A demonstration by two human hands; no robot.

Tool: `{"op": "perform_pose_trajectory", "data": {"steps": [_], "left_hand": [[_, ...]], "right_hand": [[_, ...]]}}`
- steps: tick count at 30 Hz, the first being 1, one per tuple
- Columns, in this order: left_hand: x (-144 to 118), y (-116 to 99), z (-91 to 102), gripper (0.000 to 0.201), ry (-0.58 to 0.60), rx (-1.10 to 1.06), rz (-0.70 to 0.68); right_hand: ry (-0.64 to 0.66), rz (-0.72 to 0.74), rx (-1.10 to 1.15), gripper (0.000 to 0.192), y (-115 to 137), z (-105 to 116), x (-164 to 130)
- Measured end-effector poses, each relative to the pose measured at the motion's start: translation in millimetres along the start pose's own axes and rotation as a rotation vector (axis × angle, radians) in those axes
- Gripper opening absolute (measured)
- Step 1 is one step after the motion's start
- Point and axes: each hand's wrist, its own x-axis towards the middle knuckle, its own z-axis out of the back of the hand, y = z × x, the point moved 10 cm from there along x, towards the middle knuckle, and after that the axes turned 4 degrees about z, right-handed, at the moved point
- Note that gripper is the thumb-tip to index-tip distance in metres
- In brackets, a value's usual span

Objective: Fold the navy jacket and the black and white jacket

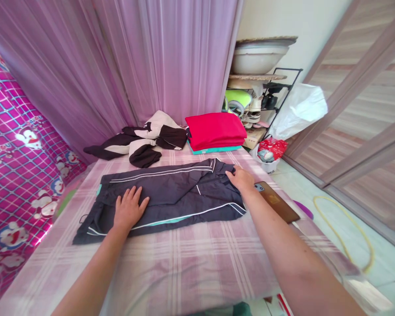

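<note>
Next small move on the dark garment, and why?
I'd probably smooth out the end of the dark garment at the right hand, keeping the left hand as an anchor. The fabric beside the right hand looks rumpled, while the left hand lies flat on the garment toward its other end.

- A dark grey garment (177,195) lay flat and lengthwise across the centre of the frame, slightly wrinkled, its lower-left corner reaching furthest toward the left
- White piping (161,174) ran along its upper and lower long edges, with a short white line right of centre
- A teal strip (171,220) showed along its lower edge
- Its left end was gathered, with a thin dark cord loop (83,217) sticking out
- Its upper-right corner was bunched
</note>
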Motion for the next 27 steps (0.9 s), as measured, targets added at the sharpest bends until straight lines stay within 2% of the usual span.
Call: {"op": "perform_pose_trajectory", "data": {"steps": [5,8,11,13,19,21,27], "left_hand": [[-0.2,0.2,-0.6,0.061,-0.004,0.000,0.006],[0.1,0.4,-1.9,0.061,-0.006,-0.010,0.004],[0.2,1.3,-2.1,0.060,-0.032,-0.010,0.001],[-0.1,1.7,-2.4,0.060,-0.043,0.000,0.000],[-1.8,1.3,-2.1,0.060,-0.044,0.001,0.004],[-2.3,1.5,-1.8,0.060,-0.054,-0.007,0.005],[-3.0,1.7,-2.8,0.058,-0.069,-0.027,-0.003]], "right_hand": [[0.024,0.018,-0.035,0.046,6.9,-5.0,4.5],[-0.053,0.039,-0.051,0.044,14.3,6.6,6.9],[-0.153,0.111,-0.054,0.040,33.0,20.9,13.2],[-0.158,0.141,-0.063,0.038,46.3,22.4,21.3],[-0.058,0.142,-0.130,0.041,73.6,1.5,54.4],[-0.049,0.145,-0.128,0.037,76.8,-6.3,61.8],[-0.052,-0.004,-0.049,0.035,54.3,-20.4,72.2]]}}
